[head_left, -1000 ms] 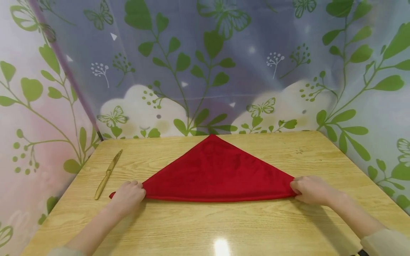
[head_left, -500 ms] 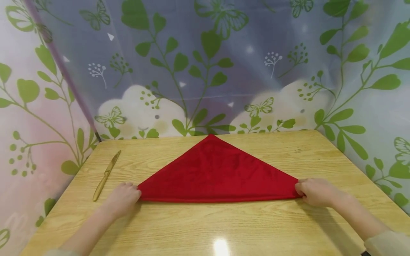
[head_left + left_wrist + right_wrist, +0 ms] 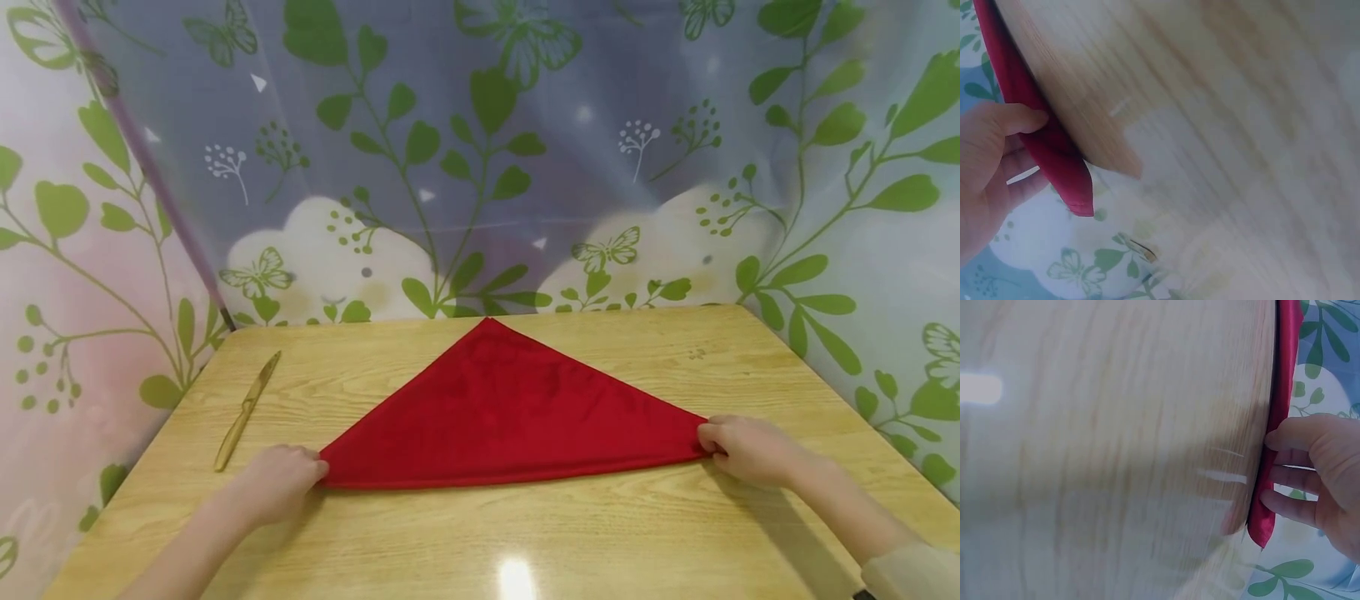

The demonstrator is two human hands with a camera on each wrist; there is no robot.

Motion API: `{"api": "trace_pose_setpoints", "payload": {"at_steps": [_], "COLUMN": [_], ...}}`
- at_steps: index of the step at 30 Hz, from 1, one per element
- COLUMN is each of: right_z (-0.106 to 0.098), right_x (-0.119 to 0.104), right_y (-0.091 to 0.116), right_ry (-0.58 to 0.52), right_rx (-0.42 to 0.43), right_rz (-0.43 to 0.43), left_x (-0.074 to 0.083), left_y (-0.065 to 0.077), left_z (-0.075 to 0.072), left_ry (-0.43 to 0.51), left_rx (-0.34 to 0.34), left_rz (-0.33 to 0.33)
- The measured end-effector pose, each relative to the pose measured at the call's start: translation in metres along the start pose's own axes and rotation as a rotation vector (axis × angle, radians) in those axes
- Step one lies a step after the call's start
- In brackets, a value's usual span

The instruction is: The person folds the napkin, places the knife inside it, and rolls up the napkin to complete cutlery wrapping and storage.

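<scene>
Across the middle of the wooden desk [image 3: 405,542] spreads a red cloth [image 3: 502,417]; my left hand [image 3: 281,482] and right hand [image 3: 752,450] pinch its ends (a golden knife [image 3: 248,408] lies at left).

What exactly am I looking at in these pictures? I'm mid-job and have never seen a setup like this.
There is no machine here: one person is working with a bare left hand and right hand. The widest picture comes from a camera worn on the head, looking forward and down. The other two come from a camera on each wrist, so each shows one hand up close.

On the wood-grain table you see a red cloth forming a triangle, its peak pointing away from the person. Each hand pinches one end of its near edge. A gold-coloured knife lies to the left, apart from the cloth and held by neither hand. Behind hangs a leaf-and-butterfly patterned backdrop.
</scene>
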State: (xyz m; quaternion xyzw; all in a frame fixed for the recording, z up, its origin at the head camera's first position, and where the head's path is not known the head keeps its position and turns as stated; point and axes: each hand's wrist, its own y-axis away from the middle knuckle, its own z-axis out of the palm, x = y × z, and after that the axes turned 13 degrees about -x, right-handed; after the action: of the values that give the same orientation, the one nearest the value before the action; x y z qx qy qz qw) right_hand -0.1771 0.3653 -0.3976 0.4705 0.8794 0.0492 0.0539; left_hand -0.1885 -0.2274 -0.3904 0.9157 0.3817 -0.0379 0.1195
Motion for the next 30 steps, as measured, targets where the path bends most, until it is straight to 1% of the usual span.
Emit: {"api": "trace_pose_setpoints", "payload": {"at_steps": [3,5,7,10,13,15,17,19,23,24,27,30], "right_z": [0.001,0.002,0.001,-0.002,-0.004,-0.005,-0.005,-0.004,-0.002,-0.002,-0.001,-0.003], "right_x": [-0.001,-0.002,-0.003,-0.007,-0.01,-0.011,-0.012,-0.011,-0.008,-0.007,-0.006,-0.006], "right_y": [0.0,0.0,0.0,-0.002,-0.007,-0.01,-0.013,-0.015,-0.016,-0.016,-0.017,-0.019], "right_ry": [0.005,-0.002,-0.02,-0.087,-0.147,-0.167,-0.164,-0.153,-0.13,-0.125,-0.119,-0.107], "right_rx": [0.004,0.002,0.002,-0.002,-0.001,-0.007,-0.012,-0.018,-0.029,-0.034,-0.042,-0.039], "right_rz": [-0.008,-0.02,-0.037,-0.048,-0.05,-0.044,-0.037,-0.037,-0.05,-0.048,-0.036,-0.031], "left_x": [0.001,0.001,0.001,0.001,0.0,-0.001,-0.003,-0.006,-0.015,-0.018,-0.029,-0.042], "left_y": [0.003,0.005,0.006,0.008,0.008,0.007,0.008,0.009,0.013,0.015,0.019,0.023], "left_z": [0.0,0.0,0.0,-0.002,-0.004,-0.003,-0.002,0.0,0.004,0.005,0.006,0.006], "left_ry": [-0.003,0.02,0.074,0.192,0.305,0.347,0.375,0.387,0.379,0.363,0.336,0.312], "left_rx": [0.006,0.001,-0.021,-0.067,-0.1,-0.106,-0.103,-0.103,-0.09,-0.077,-0.008,0.054], "left_rz": [-0.014,-0.026,-0.044,-0.081,-0.14,-0.181,-0.214,-0.242,-0.307,-0.331,-0.399,-0.46]}}
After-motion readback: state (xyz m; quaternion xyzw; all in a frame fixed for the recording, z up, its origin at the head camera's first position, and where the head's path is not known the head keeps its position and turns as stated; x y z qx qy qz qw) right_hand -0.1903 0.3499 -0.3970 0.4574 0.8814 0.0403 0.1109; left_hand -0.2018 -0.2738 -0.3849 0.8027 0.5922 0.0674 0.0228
